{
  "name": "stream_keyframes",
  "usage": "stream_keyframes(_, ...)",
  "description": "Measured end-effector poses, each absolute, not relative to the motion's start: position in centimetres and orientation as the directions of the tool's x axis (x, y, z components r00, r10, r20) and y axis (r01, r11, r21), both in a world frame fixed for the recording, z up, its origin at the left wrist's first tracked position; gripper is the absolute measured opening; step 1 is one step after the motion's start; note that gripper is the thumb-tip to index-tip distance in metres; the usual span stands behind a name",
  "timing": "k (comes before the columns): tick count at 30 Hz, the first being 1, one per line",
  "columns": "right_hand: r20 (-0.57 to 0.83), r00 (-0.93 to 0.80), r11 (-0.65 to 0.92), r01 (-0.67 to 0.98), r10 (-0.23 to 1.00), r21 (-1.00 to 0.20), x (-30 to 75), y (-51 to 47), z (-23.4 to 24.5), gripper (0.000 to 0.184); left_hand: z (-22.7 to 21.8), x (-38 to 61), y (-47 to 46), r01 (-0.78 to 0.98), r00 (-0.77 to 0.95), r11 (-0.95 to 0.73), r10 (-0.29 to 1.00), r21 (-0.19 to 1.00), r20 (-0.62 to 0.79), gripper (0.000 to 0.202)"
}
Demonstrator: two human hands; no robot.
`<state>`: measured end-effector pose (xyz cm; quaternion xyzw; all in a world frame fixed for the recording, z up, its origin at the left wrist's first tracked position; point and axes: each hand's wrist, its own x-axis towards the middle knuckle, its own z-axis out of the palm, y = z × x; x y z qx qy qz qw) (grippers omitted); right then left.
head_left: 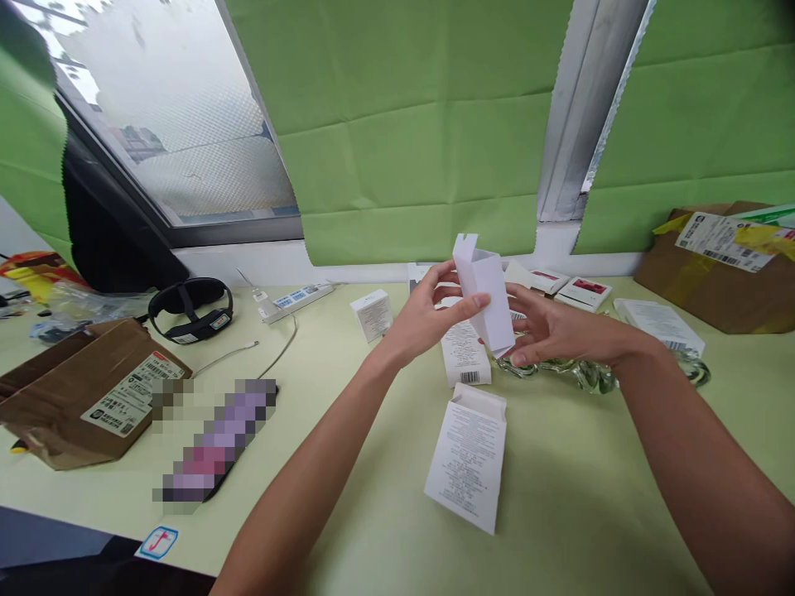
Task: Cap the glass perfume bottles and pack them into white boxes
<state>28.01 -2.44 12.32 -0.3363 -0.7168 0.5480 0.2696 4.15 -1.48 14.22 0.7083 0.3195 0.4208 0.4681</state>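
A small white folded paper carton (492, 302), with flaps standing up at its top, is held tilted above the table. My left hand (438, 302) grips its left side, thumb across the front face and fingers behind. At the carton's lower right, my right hand (540, 327) curls its fingers around the edge, the tips partly hidden behind it. Below the hands lies a white printed box (469, 459) with its end flap raised. Another printed white box (465, 352) with a barcode lies just behind it, partly covered by the held carton.
Crumpled green-silver wrapping (577, 372) lies to the right, beside a white box (662, 325). White cards with red pictures (582, 294) and a small white box (373, 314) sit farther back. Cardboard boxes (714, 277) flank both sides; a blurred phone (224, 439) and power strip (301, 300) are left.
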Motion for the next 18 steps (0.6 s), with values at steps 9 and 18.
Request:
stream_keyframes(9,0.200,-0.465,0.373,0.316,0.863,-0.873,25.7,-2.9,13.4,0.106,14.1,4.5,-0.9,-0.200,0.510,-0.144,0.829,0.969,0.229,0.052)
stream_keyframes(18,0.010,-0.658,-0.012,-0.030,0.753,-0.999,27.6,-2.1,11.2,0.067,13.4,4.0,-0.9,-0.099,0.667,-0.274,0.695,0.957,0.268,0.058)
